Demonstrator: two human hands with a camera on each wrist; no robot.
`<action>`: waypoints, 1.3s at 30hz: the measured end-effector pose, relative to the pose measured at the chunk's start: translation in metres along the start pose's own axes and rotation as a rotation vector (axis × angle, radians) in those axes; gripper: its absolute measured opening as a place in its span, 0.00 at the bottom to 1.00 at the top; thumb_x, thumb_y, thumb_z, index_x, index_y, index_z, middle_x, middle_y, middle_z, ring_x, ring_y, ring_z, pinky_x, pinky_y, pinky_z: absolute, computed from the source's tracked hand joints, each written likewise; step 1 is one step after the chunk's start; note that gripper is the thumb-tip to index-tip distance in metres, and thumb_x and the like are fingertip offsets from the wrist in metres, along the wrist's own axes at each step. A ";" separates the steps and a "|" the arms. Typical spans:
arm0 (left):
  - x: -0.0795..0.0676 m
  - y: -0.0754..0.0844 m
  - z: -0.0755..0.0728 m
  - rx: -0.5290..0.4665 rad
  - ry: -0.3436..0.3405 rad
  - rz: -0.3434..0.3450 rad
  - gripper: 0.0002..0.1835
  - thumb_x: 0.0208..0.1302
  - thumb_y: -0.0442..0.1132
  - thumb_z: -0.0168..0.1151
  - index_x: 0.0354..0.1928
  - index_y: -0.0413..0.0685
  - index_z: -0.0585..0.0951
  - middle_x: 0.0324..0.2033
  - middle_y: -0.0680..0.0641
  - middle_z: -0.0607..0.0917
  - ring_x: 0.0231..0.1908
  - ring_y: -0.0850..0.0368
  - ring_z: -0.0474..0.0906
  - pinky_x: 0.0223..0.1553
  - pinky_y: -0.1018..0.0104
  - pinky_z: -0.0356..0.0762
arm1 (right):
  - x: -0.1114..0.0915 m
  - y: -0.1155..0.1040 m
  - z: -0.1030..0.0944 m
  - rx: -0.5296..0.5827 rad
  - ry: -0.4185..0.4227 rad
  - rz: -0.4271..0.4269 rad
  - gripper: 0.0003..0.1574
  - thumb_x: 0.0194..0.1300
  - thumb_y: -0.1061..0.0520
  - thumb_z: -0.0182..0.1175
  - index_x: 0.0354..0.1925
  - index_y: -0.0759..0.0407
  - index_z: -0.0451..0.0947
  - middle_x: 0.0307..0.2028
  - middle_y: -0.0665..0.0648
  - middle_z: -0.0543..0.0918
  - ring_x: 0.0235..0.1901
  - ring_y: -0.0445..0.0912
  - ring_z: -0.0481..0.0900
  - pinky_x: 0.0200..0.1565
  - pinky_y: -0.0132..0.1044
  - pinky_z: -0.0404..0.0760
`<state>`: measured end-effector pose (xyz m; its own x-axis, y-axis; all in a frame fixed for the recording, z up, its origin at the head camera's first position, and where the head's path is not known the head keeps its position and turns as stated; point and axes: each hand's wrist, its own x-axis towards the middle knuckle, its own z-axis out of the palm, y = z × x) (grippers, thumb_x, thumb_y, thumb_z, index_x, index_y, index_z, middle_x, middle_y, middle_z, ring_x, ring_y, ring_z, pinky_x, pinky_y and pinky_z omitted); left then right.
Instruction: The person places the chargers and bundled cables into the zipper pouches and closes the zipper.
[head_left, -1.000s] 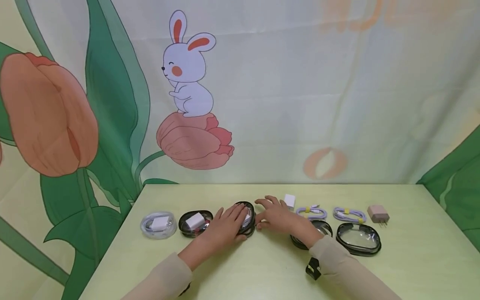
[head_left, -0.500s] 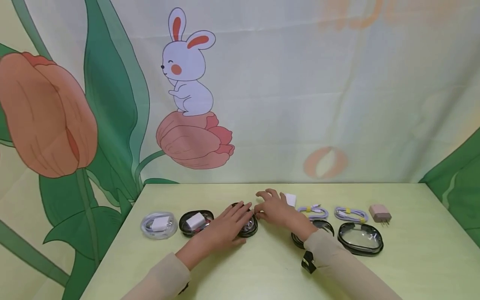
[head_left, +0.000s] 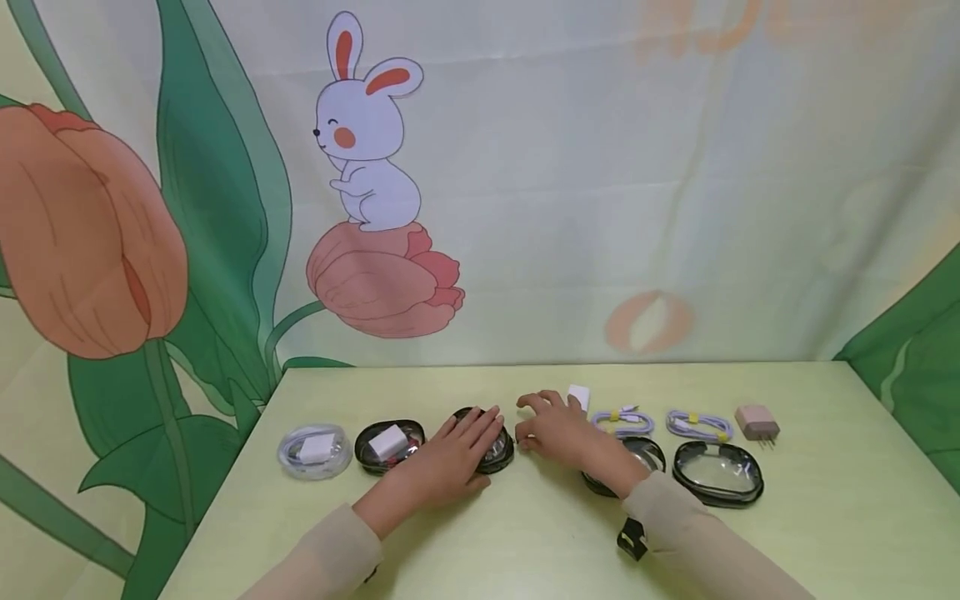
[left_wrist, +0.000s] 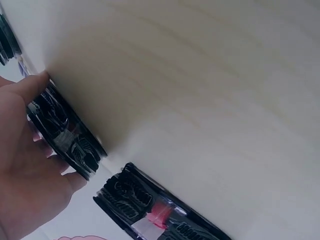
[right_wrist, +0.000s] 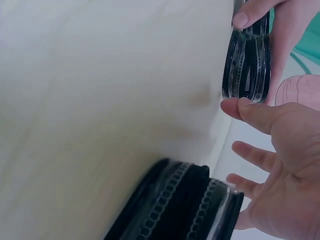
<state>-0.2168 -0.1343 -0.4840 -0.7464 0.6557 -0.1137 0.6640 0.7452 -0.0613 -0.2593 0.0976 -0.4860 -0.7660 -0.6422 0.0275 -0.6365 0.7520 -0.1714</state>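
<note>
In the head view a small black-edged clear zip case (head_left: 495,454) sits mid-table. My left hand (head_left: 453,454) grips it, fingers laid over its top and thumb on the near side. The left wrist view shows dark contents through the clear wall of the case (left_wrist: 65,127). At the right end of this case, my right hand (head_left: 558,429) has its thumb and index fingertips pinched together on what looks like the zipper pull, mostly hidden by the fingertips. The other right fingers (right_wrist: 255,155) are spread apart. Zipper teeth run along the case's end (right_wrist: 247,70) in the right wrist view.
Left of it are a black-edged case with a white charger (head_left: 388,443) and a clear pouch with a cable (head_left: 315,452). On the right stand two black cases, one being this one (head_left: 718,475), two coiled cables (head_left: 699,427), a white charger (head_left: 578,396) and a pink plug (head_left: 757,423).
The held case has turned and shows more of its width beneath my left hand. My right hand shifted slightly and stays at the case's right end.
</note>
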 end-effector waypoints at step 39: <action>-0.002 -0.010 -0.011 0.150 0.074 0.081 0.44 0.68 0.55 0.67 0.79 0.53 0.59 0.78 0.47 0.59 0.74 0.45 0.59 0.70 0.49 0.64 | -0.017 -0.022 0.001 0.034 0.020 0.038 0.03 0.67 0.49 0.67 0.34 0.41 0.85 0.77 0.67 0.56 0.75 0.74 0.44 0.62 0.82 0.47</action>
<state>-0.2225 -0.1411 -0.4719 -0.6875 0.7244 -0.0513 0.7174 0.6665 -0.2026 -0.2322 0.0916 -0.4833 -0.7917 -0.6097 0.0395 -0.6034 0.7702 -0.2065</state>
